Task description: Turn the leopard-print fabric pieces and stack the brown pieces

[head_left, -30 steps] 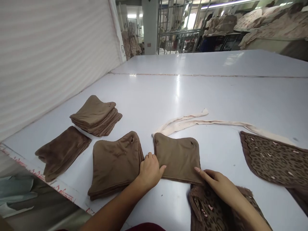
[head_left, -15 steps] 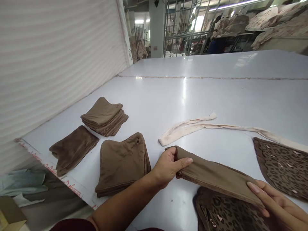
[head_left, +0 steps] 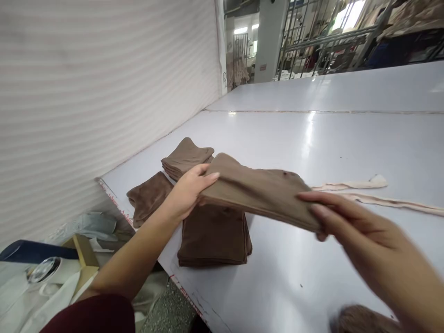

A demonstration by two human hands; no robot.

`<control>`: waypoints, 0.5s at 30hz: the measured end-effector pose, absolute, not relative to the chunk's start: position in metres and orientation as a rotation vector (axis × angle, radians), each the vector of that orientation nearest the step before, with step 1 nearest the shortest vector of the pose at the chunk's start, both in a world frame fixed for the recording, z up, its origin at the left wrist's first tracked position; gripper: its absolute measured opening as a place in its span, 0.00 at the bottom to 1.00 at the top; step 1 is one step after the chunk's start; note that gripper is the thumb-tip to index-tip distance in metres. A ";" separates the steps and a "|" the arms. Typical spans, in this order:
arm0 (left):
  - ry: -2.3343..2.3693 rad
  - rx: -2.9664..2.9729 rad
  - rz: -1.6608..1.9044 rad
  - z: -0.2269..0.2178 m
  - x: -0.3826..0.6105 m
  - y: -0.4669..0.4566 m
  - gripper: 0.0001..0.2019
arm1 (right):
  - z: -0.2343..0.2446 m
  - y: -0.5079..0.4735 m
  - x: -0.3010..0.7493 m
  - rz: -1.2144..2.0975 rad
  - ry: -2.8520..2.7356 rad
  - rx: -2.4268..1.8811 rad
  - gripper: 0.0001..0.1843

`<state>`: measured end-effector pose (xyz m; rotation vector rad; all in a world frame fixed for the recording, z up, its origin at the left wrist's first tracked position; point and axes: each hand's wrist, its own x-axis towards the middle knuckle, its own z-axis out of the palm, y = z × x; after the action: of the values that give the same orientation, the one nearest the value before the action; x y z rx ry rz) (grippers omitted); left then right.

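Between my two hands hangs a brown fabric piece [head_left: 258,187], several layers thick by its edge, with a small dark hole near its upper right. My left hand [head_left: 190,189] pinches its left end, thumb on top. At the right end, my right hand [head_left: 357,236] grips it between thumb and fingers, slightly blurred. Below and partly hidden by it is a stack of brown fabric pieces [head_left: 215,238] on the white table. Behind my left hand sits another brown stack [head_left: 185,155], and a smaller dark brown plush stack [head_left: 149,196] lies to its left.
Cream fabric strips [head_left: 391,199] lie on the white table [head_left: 277,286] at right. A blurred dark brown piece [head_left: 364,319] shows at the bottom edge. White quilted sheeting [head_left: 104,83] rises along the left. Beyond the table's left edge are a cardboard box [head_left: 81,256] and a tape roll [head_left: 45,270].
Both hands have carried the brown piece leftward and up, over the near stack, and its face has turned more toward me. The view has swung left; the leopard-print pieces have mostly left it.
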<state>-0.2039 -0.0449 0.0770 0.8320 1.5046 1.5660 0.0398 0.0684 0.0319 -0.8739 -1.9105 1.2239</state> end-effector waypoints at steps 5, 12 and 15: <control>1.956 0.627 1.248 0.002 -0.240 -0.123 0.27 | -0.021 0.023 -0.014 1.408 -2.276 -0.749 0.19; 2.829 1.788 0.508 -0.035 -0.231 -0.132 0.31 | -0.033 -0.001 -0.031 0.871 -2.392 -0.918 0.26; 2.616 2.184 0.341 -0.037 -0.235 -0.104 0.28 | -0.032 -0.007 -0.057 0.776 -2.418 -0.861 0.32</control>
<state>-0.2355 -0.1039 -0.0370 2.1844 2.6163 0.3406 -0.0566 -0.0071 -0.0317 -0.8614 -2.4179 0.7755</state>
